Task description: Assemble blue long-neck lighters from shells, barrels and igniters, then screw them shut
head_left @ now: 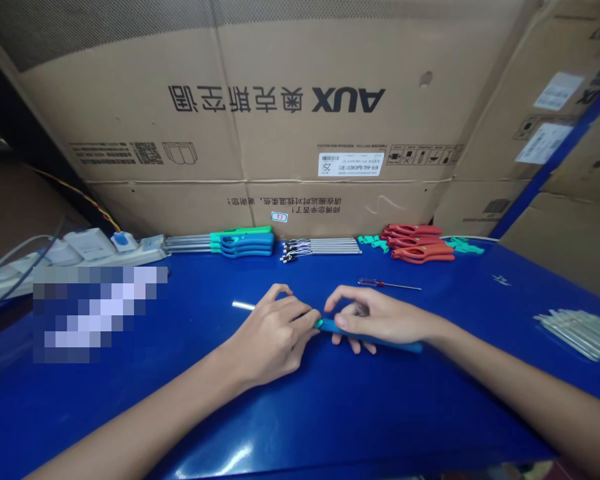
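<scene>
A blue plastic handle (397, 344) lies across the middle of the view, its narrow end pointing left. My right hand (367, 317) is closed around it, thumb on top and fingertips showing below. My left hand (280, 333) pinches the left end, where a small green piece (319, 323) shows at the fingertips. A silver metal tube (243, 305) sticks out to the left from behind my left hand; its other end is hidden by the fingers.
Behind the hands are blue and green lighters (247, 244), metal rods with wires (335, 247), red handles (423, 251) and green pieces (465, 246). A screwdriver (370, 283) lies nearer. White sticks (577, 333) are at right, a power strip (153, 249) at left, cardboard (280, 60) behind.
</scene>
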Motion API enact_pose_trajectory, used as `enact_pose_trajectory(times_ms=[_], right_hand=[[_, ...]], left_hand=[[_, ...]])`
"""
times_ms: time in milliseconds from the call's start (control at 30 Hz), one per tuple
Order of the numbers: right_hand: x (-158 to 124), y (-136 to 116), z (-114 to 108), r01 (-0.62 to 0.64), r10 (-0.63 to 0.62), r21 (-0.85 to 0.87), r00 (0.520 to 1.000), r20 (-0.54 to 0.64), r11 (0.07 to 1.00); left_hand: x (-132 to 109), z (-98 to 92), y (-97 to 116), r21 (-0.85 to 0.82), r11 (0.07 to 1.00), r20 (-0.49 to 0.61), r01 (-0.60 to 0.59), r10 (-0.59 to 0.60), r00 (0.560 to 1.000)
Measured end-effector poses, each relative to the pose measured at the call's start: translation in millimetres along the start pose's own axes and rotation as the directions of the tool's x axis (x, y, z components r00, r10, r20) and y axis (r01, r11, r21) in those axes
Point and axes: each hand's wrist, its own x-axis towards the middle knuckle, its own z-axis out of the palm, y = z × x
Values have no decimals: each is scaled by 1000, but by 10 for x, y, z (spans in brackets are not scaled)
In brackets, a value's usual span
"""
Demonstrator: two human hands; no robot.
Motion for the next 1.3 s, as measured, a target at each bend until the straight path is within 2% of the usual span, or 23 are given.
enact_pose_trajectory(times_ms=[67, 133, 200, 300, 400, 533, 600, 700, 900, 1033, 1167, 1300], right_hand=[[-85, -44, -73, 51, -64, -284, 997, -36, 958], [-153, -59, -120, 76, -127, -558, 990, -54, 826], [-189, -40, -124, 56, -154, -707, 985, -76, 705], [-187, 34, -63, 84, -250, -796, 964, -87, 599], [-149, 120, 11, 186, -416, -858, 909, -35, 479], [-110, 202, 55, 267, -565, -913, 824, 51, 307], [-103, 224, 65, 294, -603, -920, 793, 84, 258], [-109, 237, 79, 305, -601, -912, 794, 85, 274], [-155, 186, 98, 234, -453, -860, 891, 4, 453], [-167, 128, 101, 181, -361, -811, 932, -40, 557], [-165, 118, 98, 121, -312, -764, 944, -110, 634], [-149, 140, 93, 110, -318, -708, 933, -168, 697]], left_hand=[[-8, -15, -34, 6, 999, 30, 36, -36, 999], [-20, -33, -82, 11, 997, 67, 73, -73, 995], [-31, -52, -131, 21, 993, 106, 113, -115, 988], [-37, -77, -188, 27, 984, 203, 178, -180, 963], [-43, -87, -223, -12, 972, 274, 234, -222, 936], [-79, -68, -252, -133, 955, 258, 266, -226, 939], [-105, -48, -261, -190, 945, 218, 266, -223, 950], [-133, -14, -264, -233, 944, 161, 234, -200, 967], [-155, 50, -243, -268, 953, 45, 142, -135, 990], [-162, 69, -222, -270, 956, -1, 111, -115, 993], [-160, 52, -193, -229, 970, -1, 85, -87, 996], [-152, 36, -190, -173, 984, -44, 40, -48, 998]])
